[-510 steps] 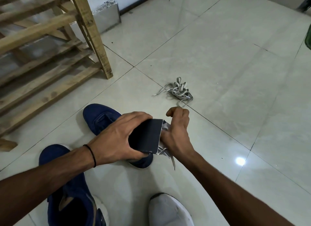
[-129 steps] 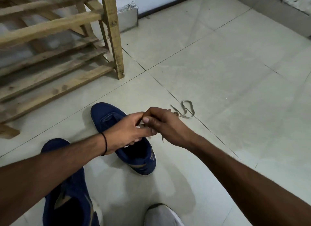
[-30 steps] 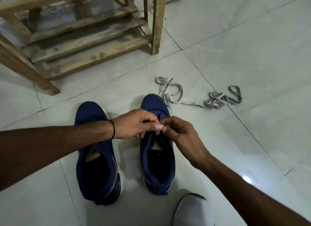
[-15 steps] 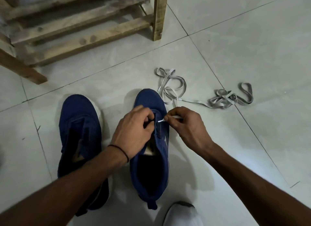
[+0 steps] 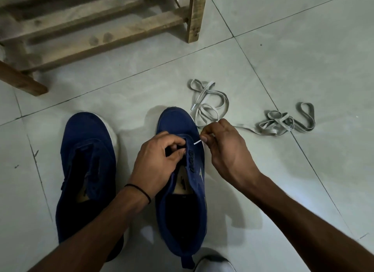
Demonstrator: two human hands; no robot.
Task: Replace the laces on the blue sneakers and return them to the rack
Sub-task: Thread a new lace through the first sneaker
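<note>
Two blue sneakers stand side by side on the tiled floor, toes away from me. The left sneaker (image 5: 87, 166) has no lace. My left hand (image 5: 157, 164) pinches the front edge of the right sneaker (image 5: 182, 207) at its eyelets. My right hand (image 5: 224, 150) pinches the white tip of a grey lace (image 5: 210, 103), holding it just beside the top eyelet. That lace trails off in loops past the shoe's toe and runs right to a tangled bundle of grey lace (image 5: 283, 122).
The wooden shoe rack (image 5: 97, 26) stands at the back left, its right post (image 5: 195, 14) close to the lace loops. A white shoe toe (image 5: 214, 263) shows at the bottom edge. Pale floor tiles stretch to the right.
The view has come a little closer. My right hand still pinches the lace tip by the eyelet and my left hand has stayed on the shoe's front; the shoes have not moved.
</note>
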